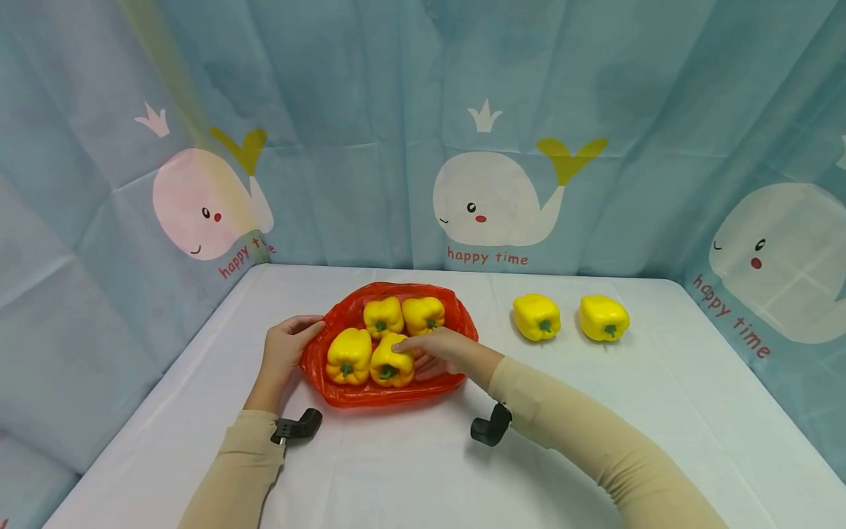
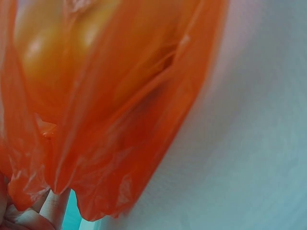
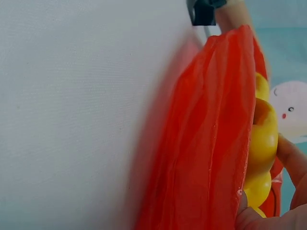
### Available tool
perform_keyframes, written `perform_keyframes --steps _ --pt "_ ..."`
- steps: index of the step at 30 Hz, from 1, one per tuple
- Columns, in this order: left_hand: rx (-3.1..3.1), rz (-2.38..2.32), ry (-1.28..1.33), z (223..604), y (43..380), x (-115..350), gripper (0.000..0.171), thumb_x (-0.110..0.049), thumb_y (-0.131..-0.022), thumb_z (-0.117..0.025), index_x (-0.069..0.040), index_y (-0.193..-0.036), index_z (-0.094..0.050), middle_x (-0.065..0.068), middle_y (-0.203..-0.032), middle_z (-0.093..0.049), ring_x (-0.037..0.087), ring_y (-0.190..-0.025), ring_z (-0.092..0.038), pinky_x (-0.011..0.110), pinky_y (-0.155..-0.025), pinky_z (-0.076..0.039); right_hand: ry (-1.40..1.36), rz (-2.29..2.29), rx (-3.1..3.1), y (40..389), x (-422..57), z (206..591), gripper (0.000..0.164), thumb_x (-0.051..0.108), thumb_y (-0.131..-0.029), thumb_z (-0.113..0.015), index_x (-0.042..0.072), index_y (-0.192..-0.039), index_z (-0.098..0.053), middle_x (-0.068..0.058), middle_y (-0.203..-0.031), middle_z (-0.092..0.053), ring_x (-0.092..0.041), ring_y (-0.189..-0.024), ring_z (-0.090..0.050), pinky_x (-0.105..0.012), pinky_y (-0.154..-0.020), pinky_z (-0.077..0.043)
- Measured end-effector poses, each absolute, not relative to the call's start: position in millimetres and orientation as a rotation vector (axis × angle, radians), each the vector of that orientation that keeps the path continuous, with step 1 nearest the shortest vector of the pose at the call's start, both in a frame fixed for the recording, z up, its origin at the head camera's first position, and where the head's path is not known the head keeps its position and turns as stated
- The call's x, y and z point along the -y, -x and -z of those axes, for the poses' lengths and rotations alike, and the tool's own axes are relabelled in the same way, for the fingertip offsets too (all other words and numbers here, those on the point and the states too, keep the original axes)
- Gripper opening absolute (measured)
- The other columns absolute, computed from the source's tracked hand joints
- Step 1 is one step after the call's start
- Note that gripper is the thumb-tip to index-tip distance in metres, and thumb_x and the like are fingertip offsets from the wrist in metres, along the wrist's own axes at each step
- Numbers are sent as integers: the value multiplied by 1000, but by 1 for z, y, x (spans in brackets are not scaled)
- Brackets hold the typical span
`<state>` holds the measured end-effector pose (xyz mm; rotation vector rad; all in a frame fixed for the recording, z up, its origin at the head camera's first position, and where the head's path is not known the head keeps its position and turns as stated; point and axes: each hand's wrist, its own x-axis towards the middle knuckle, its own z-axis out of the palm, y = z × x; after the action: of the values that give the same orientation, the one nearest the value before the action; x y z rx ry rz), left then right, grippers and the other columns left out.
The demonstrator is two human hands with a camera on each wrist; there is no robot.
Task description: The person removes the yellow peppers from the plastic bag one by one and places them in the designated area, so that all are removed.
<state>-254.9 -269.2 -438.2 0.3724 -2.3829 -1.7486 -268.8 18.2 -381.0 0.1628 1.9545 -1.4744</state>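
- Yellow bell pepper, glossy and blocky with a green stem (image 1: 392,361): lies inside a crumpled, translucent red plastic bag (image 1: 370,398), near the six o'clock side of the bag's mouth. Stem faces six o'clock; the stem-to-base axis runs roughly six to twelve, the body being almost as broad as long.
- Right grip (image 1: 449,350), a bare hand: grasping this pepper. One digit lies over its upper face, other fingers stand at its three o'clock side. Right wrist view agrees; how far the fingers reach underneath is hidden.
- Governing relation: the pepper lies between eight and nine o'clock from the middle of the right grip, and is in contact with it. Hand and forearm come in from four o'clock, across the pepper's axis. Right is the nearer hand.
- Left grip (image 1: 289,345), a bare hand: holding the bag's rim at nine to ten o'clock. Left wrist view shows its fingers partly covered by the plastic.
- Neighbours in the bag: one matching pepper (image 1: 348,357) at nine o'clock of the grasped one, between it and the left grip; a second pepper (image 1: 383,316) near twelve; a third pepper (image 1: 421,314) at one.
- Outside the bag, between two and three o'clock from it: a nearer loose pepper (image 1: 536,316) and a farther loose pepper (image 1: 603,317), apart from each other on the white-covered tabletop (image 1: 396,477).
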Motion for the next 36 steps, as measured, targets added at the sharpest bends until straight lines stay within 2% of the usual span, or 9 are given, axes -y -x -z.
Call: perform_keyframes --steps 13,20,26,31,36 --pt "2391 1752 -365 437 256 270 54 -47 -92 -67 -7 -129 -65 10 -127 -65 2 -99 -59 11 -81 -55 -164 1489 -1941 270 -22 377 59 33 -82 -82 1 -122 -53 -13 -107 -64 -24 -93 -67 -37 -84 -61" --pt "2383 1750 -372 437 256 270 53 -46 -92 -67 -7 -129 -65 7 -124 -66 4 -101 -59 11 -81 -54 -129 1526 -1919 274 -29 365 57 32 -83 -80 1 -123 -54 -12 -108 -65 -24 -95 -67 -38 -89 -60" --pt "2383 1739 -379 438 255 271 52 -44 -93 -67 -6 -128 -66 5 -121 -68 4 -101 -58 10 -80 -54 -90 1532 -1890 273 -43 350 54 31 -86 -77 1 -125 -55 -12 -108 -65 -23 -97 -68 -38 -93 -58" --pt "2377 1745 -369 438 256 270 52 -44 -92 -68 -6 -128 -66 1 -116 -69 2 -99 -59 11 -80 -54 -59 1541 -1873 270 -60 339 55 32 -90 -74 -1 -129 -52 -15 -116 -63 -22 -98 -69 -36 -90 -59" --pt "2380 1744 -372 437 255 269 53 -45 -92 -68 -6 -128 -66 5 -120 -68 4 -100 -59 10 -80 -54 -62 1554 -1850 266 -81 332 53 29 -92 -72 -3 -129 -54 -16 -120 -66 -21 -97 -73 -33 -88 -59"
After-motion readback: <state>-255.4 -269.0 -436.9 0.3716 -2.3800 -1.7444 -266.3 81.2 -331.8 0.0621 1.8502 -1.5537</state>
